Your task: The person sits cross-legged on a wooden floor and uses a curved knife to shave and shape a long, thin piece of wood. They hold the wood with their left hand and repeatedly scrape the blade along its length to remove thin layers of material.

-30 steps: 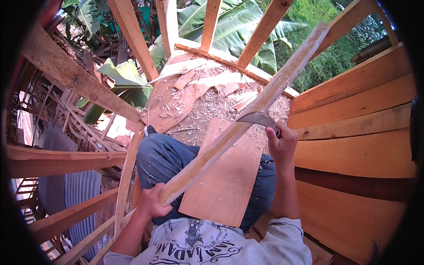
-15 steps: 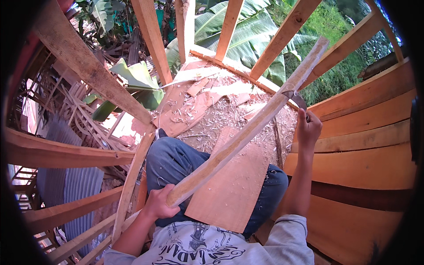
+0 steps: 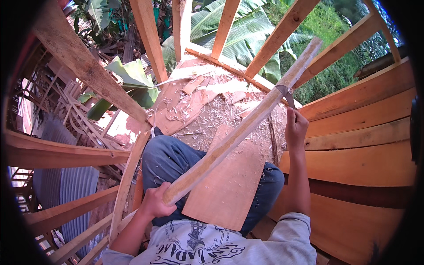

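Your left hand, at 7 o'clock, is closed round the near end of the pole, and your right hand, at 3 o'clock, is curled tight on the knife, its blade against the pole at 2. The pole slants from 7 o'clock to between 1 and 2, over the board across your legs at 6. Beyond lie shavings toward 11, planks at 3 to 4 and a leaf at 1.
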Demonstrator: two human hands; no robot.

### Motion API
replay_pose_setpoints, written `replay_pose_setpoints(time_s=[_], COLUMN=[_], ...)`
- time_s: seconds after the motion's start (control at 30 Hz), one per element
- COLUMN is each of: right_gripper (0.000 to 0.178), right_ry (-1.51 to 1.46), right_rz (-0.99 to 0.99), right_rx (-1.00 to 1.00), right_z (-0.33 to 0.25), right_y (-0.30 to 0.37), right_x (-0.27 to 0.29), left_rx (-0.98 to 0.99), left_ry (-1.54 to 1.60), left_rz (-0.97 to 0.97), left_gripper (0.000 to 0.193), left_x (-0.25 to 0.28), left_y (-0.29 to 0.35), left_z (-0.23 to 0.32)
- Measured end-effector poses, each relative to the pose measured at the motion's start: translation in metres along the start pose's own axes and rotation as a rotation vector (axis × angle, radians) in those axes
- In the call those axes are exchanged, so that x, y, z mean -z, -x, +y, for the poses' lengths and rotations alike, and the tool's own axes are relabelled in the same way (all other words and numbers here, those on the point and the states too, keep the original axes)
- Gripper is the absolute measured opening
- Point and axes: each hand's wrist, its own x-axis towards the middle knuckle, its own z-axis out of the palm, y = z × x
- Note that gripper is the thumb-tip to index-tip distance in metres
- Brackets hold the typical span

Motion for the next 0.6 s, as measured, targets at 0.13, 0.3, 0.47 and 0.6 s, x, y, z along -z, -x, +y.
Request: replay_pose_setpoints(time_s=[0.13, 0.3, 0.47, 0.6], right_gripper=[0.045, 0.047, 0.045, 0.046], right_ry=[0.229, 0.079, -0.175, 0.003], right_rz=[-0.166, 0.006, 0.031, 0.015], right_rx=[0.375, 0.130, 0.085, 0.206], right_z=[-0.001, 0.016, 0.021, 0.020], right_y=[0.011, -0.007, -0.006, 0.001], right_x=[-0.001, 0.006, -0.005, 0.000], left_rx=[-0.018, -0.040, -0.054, -0.053], left_ry=[0.000, -0.003, -0.024, -0.028], left_rz=[0.022, 0.017, 0.023, 0.011], left_gripper=[0.053, 0.053, 0.053, 0.055], left_x=[-0.001, -0.001, 0.000, -0.002], left_y=[0.001, 0.002, 0.002, 0.002], left_z=[-0.002, -0.004, -0.004, -0.006])
